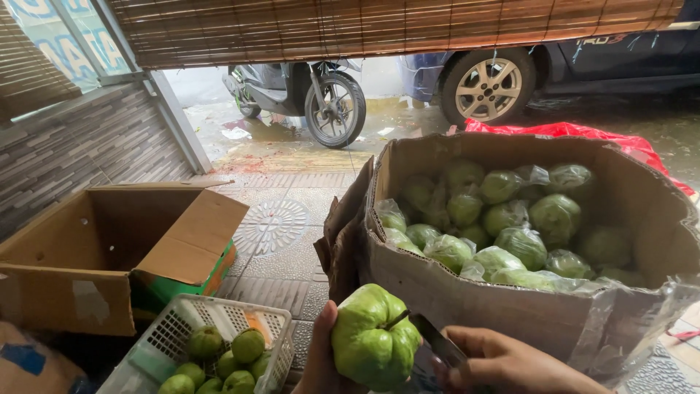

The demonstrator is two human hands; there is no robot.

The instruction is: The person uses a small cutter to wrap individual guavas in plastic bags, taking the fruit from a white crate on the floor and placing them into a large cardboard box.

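Left hand (321, 357) was wrapped around a green guava (373, 337), fingers curled on it. Right hand (510, 365), just right of the fruit, pinched what looked like a small blade (437, 339) at the stem. Steady grip mattered; cutting edge belonged angled away from the thumb.

Pale green guava (373, 339) near centre; darker green guavas (219, 365) in white lattice basket (171, 332) near left; brown cardboard boxes left (87, 248) and right (467, 299); red sheet (583, 133) far right; grey patterned floor tiles (281, 233); brown slatted blind (379, 25) far.
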